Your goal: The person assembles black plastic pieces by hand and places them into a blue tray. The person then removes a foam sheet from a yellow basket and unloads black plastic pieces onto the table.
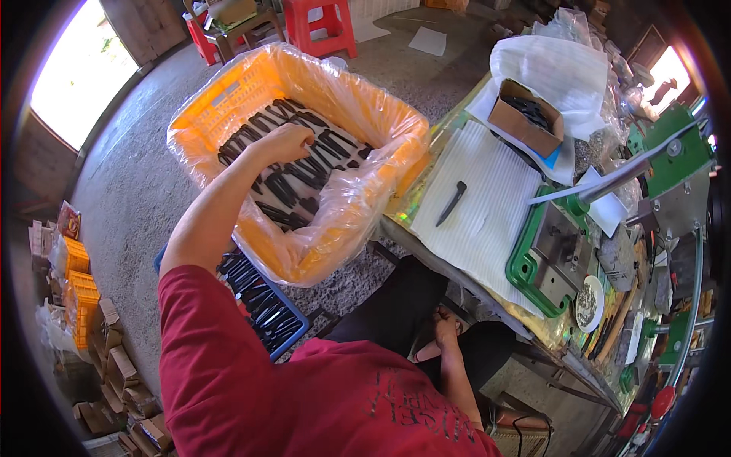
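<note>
Black parts (293, 183) filled the orange crate (251, 84), and your left hand (288, 142) reached in, fingers curled over them; a grip I couldn't confirm. Right hand (442, 329) rested closed in your lap. Lifting one out toward the counter (487, 221) looked next.

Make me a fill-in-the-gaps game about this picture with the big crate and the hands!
1. The left hand reaches into a plastic-lined crate whose colour is ____.
2. The right hand rests on the person's ____.
3. One single black piece lies on the white ribbed ____ on the table.
4. The cardboard box on the table holds pieces coloured ____.

Missing words: orange; lap; sheet; black
</note>
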Demonstrator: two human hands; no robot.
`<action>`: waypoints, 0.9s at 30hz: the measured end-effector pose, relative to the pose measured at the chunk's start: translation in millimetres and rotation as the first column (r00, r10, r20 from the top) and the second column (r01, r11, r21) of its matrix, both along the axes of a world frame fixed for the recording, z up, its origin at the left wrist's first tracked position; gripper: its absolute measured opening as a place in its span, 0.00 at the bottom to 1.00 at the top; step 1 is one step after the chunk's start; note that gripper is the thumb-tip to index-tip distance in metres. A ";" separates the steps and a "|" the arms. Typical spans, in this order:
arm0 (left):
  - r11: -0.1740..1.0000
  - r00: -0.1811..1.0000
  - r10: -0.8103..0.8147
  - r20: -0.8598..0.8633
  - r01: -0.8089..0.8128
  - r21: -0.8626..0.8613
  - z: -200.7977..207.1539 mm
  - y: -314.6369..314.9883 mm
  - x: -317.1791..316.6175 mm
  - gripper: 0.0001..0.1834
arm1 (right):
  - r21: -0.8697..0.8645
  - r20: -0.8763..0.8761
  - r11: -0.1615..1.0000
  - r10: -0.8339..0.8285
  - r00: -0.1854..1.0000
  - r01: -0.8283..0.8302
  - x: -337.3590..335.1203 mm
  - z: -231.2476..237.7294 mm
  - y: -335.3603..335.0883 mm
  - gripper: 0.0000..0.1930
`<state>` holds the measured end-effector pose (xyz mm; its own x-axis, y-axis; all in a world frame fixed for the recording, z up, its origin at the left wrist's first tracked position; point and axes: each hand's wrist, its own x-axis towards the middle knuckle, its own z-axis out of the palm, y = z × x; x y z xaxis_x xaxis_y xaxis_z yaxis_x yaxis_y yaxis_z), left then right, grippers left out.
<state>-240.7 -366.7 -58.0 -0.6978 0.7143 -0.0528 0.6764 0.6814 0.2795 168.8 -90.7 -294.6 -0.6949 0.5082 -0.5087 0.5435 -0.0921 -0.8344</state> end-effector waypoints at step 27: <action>0.874 0.988 -0.144 0.062 0.156 -0.461 -58.5 14.5 -5.6 0.36 | 0.102 0.139 0.995 -0.012 0.990 -0.003 -6.6 21.9 -3.6 0.16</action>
<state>-246.3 -352.2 -116.5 -0.5784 0.7001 -0.4187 0.7779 0.6279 -0.0247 162.2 -94.4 -272.7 -0.6183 0.5655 -0.5458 0.6549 -0.0132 -0.7556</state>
